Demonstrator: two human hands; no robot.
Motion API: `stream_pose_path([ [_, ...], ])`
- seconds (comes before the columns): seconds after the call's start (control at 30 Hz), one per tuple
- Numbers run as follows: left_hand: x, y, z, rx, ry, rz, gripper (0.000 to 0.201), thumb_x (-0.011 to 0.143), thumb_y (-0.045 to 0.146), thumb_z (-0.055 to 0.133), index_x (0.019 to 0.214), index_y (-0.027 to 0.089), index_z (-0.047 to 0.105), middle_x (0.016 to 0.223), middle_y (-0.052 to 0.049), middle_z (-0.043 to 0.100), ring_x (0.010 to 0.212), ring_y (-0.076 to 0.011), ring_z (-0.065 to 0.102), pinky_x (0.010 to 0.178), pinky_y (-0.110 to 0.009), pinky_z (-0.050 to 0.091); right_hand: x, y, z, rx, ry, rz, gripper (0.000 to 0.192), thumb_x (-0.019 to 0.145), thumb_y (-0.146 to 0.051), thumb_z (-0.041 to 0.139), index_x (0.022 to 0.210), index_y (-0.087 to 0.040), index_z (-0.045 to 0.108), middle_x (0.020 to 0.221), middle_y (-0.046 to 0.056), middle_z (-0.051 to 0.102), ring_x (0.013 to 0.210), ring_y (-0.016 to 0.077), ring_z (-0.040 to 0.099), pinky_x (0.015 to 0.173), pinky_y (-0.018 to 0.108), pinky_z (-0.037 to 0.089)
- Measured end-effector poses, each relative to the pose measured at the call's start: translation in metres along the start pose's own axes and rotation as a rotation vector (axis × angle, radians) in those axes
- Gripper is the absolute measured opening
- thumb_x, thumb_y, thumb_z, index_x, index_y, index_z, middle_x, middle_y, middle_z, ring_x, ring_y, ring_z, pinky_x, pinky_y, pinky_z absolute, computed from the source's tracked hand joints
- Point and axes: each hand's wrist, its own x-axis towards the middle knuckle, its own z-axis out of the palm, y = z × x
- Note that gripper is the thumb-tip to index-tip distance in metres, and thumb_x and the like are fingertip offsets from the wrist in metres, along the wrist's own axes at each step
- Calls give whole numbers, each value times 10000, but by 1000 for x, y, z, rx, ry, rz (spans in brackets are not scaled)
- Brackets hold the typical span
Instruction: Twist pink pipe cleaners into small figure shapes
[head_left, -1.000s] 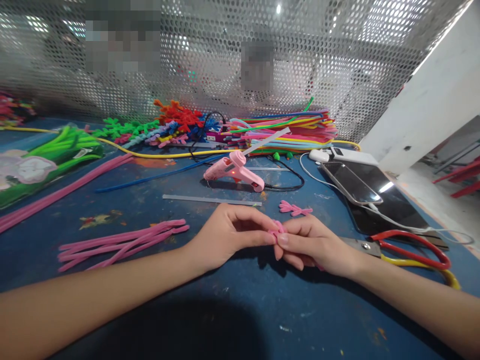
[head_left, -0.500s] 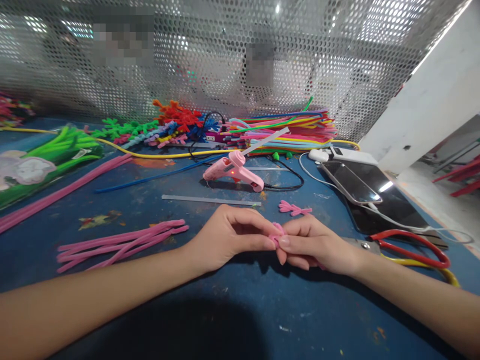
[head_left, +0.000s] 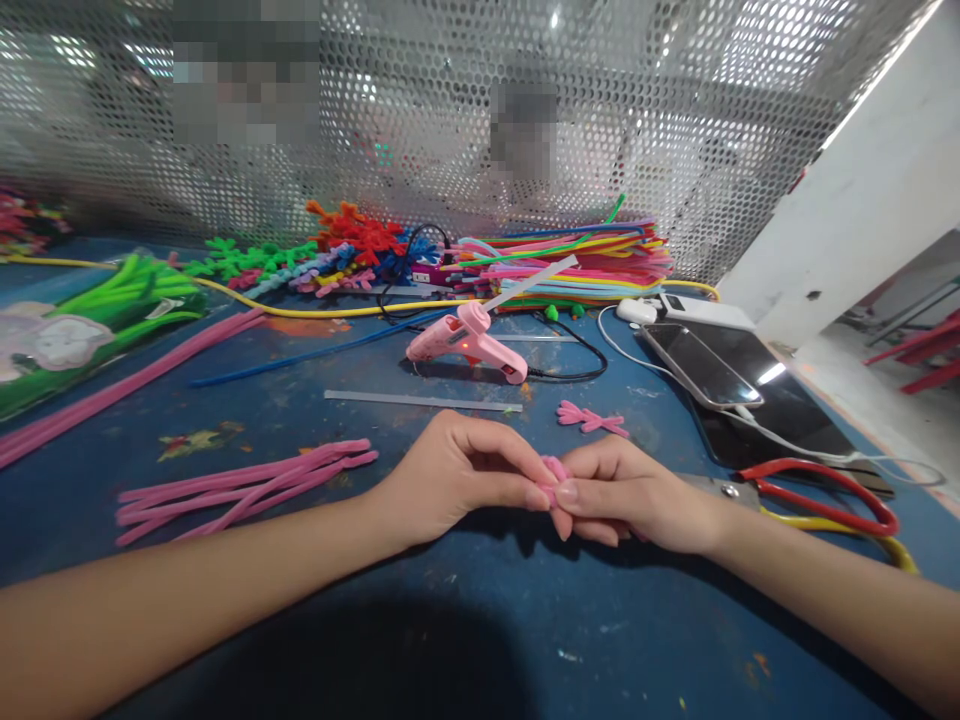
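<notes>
Between my two hands, fingertip to fingertip, is a small bent pink pipe cleaner [head_left: 554,468], mostly covered by the fingers. My left hand [head_left: 469,470] pinches it from the left with thumb and forefinger. From the right, my right hand [head_left: 630,490] grips it with the thumb on the near side and fingers curled behind. Just beyond the right hand lies a bent pink pipe-cleaner piece [head_left: 591,418] with several loops. Several straight pink pipe cleaners [head_left: 247,490] rest beyond my left forearm.
A pink glue gun [head_left: 469,340] stands behind the hands, a clear glue stick [head_left: 420,401] before it. Red-and-yellow-handled scissors [head_left: 817,497], a phone [head_left: 703,365] and a black tablet [head_left: 795,400] are at right. Colourful pipe cleaners [head_left: 577,255] line the perforated metal screen [head_left: 420,110].
The fingertips have shifted slightly on the pink pipe cleaner, and a bit more of its loop shows above them. Both arms stay nearly in place.
</notes>
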Motion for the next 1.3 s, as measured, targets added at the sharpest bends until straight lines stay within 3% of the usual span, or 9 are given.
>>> stream_pose_path([
  [0.63,2,-2,0,-41,-5,2,77,613,100,727,628,170,699,638,0,684,606,-107,616,599,-196,492,0,0,0,-44,15,-3,314,855,-377,498,715,-119,607,460,-68,405,390,26,297,395,185,225],
  [0.77,4,-4,1,-82,19,30,37,669,145,700,683,152,667,663,-2,657,625,-101,598,621,-208,482,1,6,6,-65,160,-72,311,852,-397,497,746,-128,611,452,-74,405,374,21,286,382,175,220],
  [0.93,4,-5,2,-29,20,34,178,737,237,645,901,170,646,805,-17,607,615,-81,541,618,-219,460,4,10,20,-169,380,-128,335,859,-428,463,788,-131,600,469,-62,429,388,34,345,370,168,239],
  [1.03,4,-3,3,80,19,57,149,763,279,607,788,151,680,893,-43,583,648,-87,528,660,-239,453,5,10,25,-229,397,-127,328,864,-424,451,798,-131,584,500,-51,457,410,38,383,389,163,282],
  [1.13,3,-1,3,124,50,59,169,779,289,585,747,148,672,822,-35,586,693,-111,535,686,-243,440,5,10,28,-271,383,-137,324,871,-419,438,822,-133,580,535,-40,483,435,43,409,405,163,309],
  [1.3,2,-4,5,-14,126,12,196,814,308,538,776,143,637,696,-12,592,643,-105,534,644,-224,440,4,10,29,-287,420,-149,359,885,-442,395,726,-149,527,551,-34,483,446,55,433,424,178,350],
])
